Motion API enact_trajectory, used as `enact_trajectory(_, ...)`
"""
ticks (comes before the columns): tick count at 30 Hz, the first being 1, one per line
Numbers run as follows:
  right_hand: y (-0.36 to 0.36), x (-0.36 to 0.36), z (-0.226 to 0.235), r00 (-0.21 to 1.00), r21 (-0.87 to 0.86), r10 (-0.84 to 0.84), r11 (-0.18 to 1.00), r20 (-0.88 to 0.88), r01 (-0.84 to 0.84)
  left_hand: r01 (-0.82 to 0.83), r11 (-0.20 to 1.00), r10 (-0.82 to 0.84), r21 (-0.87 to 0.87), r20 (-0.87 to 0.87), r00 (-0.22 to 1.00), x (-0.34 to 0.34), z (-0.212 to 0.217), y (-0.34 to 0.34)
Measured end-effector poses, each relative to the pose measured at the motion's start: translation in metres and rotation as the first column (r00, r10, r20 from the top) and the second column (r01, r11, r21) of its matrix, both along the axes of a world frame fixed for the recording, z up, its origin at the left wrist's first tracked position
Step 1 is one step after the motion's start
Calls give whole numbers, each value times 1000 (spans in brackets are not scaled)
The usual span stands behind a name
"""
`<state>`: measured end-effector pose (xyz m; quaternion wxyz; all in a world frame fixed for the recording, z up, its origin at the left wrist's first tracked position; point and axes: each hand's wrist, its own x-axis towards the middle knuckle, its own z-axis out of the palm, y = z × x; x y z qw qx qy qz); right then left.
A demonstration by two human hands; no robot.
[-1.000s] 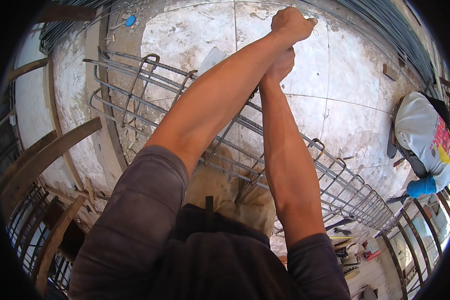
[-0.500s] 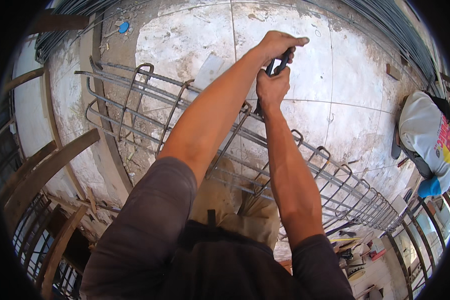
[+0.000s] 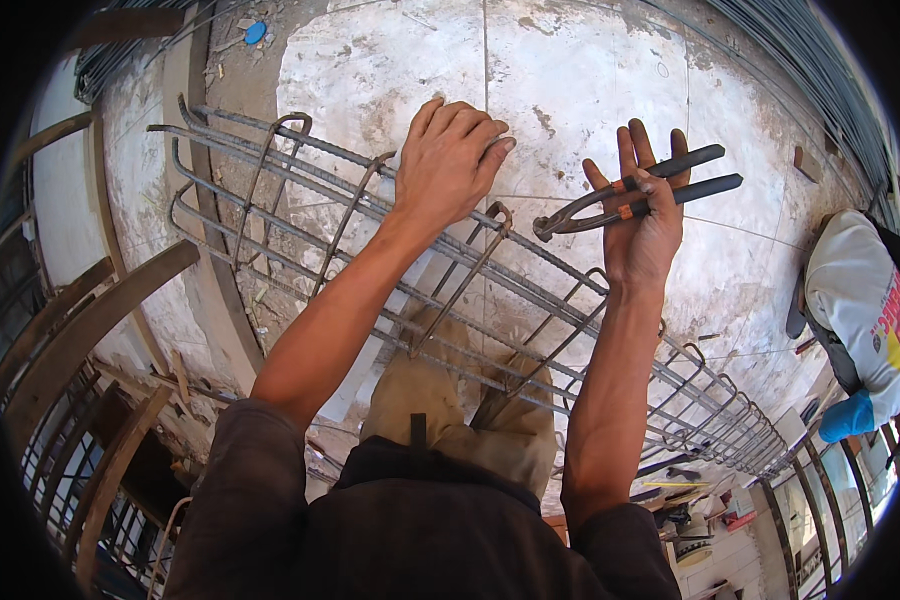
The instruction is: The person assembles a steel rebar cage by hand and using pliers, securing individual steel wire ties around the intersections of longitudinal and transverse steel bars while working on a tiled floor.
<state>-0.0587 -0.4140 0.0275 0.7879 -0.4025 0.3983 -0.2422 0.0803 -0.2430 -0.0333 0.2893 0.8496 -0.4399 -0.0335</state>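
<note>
My right hand (image 3: 642, 235) holds a pair of pincers (image 3: 610, 208) with black-sleeved handles. The thumb presses across the handles while several fingers are spread behind them. The handles stand slightly apart, and the rounded metal head points left, close to the bent tie end of a stirrup. My left hand (image 3: 448, 165) hovers back-up over the far side of a rebar cage (image 3: 450, 255); its fingers bend a little, the thumb stands apart, and nothing shows in it. Whether its fingertips touch anything is hidden. Long ribbed bars and square stirrups make up the cage, which runs across in front of my legs.
Another person in a light shirt (image 3: 850, 290) bends down at the right. Bundles of steel rods (image 3: 800, 80) lie along the far right. Curved wooden bars (image 3: 100, 320) stand at the left. A blue round lid (image 3: 255, 33) lies on the dirt at far left.
My hands, earlier close together at the pincers, have parted. The left has let go and come back left; the right has moved right and nearer, turning the pincers sideways.
</note>
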Motion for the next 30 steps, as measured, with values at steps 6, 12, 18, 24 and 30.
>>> enact_trajectory(6,13,5,-7,995,48,30,998,92,-35,-24,1000,24,4,-5,1000,-3,-4,2)
enact_trajectory(12,21,7,-6,982,34,98,994,162,-105,-40,999,40,-2,-28,999,-5,-3,3)
enact_trajectory(18,25,17,-6,983,-43,122,992,136,-117,-44,999,43,-13,-53,998,-4,-4,3)
enact_trajectory(24,35,23,-4,982,-36,180,983,64,-178,-61,997,59,-41,-55,997,-3,-1,5)
enact_trajectory(30,47,45,-17,993,-148,-48,988,-105,32,-62,994,60,-86,-34,998,-2,-2,5)
